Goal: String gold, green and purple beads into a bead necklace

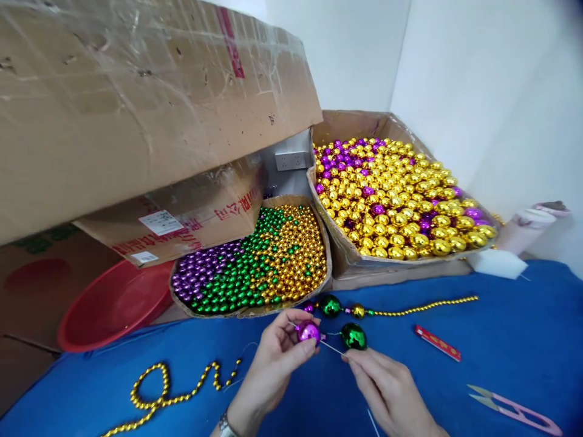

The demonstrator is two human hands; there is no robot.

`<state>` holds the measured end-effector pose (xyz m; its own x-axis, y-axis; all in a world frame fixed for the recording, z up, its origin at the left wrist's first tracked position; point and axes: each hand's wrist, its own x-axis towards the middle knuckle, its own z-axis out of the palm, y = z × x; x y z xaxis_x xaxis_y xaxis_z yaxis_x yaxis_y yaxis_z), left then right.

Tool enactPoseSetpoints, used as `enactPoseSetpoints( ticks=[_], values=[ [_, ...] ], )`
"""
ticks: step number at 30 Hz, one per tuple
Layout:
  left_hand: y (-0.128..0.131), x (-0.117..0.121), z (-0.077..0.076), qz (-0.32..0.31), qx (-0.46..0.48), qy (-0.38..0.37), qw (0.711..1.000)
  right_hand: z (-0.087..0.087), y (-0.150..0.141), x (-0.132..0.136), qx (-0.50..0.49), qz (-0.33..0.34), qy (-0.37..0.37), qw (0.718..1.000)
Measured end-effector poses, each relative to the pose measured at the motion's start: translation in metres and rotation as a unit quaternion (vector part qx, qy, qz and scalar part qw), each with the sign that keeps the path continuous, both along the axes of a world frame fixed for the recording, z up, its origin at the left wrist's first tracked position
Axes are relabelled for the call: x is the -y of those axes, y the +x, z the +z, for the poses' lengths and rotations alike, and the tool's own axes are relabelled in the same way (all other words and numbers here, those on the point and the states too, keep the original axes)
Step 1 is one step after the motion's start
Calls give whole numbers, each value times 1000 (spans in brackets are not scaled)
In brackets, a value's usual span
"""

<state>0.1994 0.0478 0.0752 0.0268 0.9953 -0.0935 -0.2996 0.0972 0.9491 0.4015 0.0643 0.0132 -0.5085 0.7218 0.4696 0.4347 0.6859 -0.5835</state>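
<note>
Snips (514, 409) lie nearest on the desk (492, 321), right of the purple bead (308, 333); gold strand (157, 403) left of it. Right hand (385, 385), just nearer and right of the bead, has its grip pinching the needle (333, 348). Left hand's (280, 352) grip grasps the purple bead, held up over the desk. Can't tell if the needle is in the hole. Probably best: steady bead, hole lined up, needle pushed straight, thread (334, 333) kept clear of the green bead (354, 336) just right. Small box (328, 267) beyond the purple bead, big box (353, 262) beyond and right.
</note>
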Motion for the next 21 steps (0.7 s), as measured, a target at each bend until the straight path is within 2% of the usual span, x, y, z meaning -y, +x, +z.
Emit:
enactPoseSetpoints(
  ticks=[4,9,15,21],
  values=[
    [0,2,-2,-13,-34,-7,999,6,-5,6,-10,-5,-10,1000],
    [4,12,-17,-42,-53,-29,997,4,-10,15,-20,-3,-23,1000],
    [12,23,-25,1,-46,-51,998,-5,-10,21,-8,-1,-33,999],
    [20,26,-25,-7,-45,-59,997,-3,-12,22,2,12,-38,999]
  ],
)
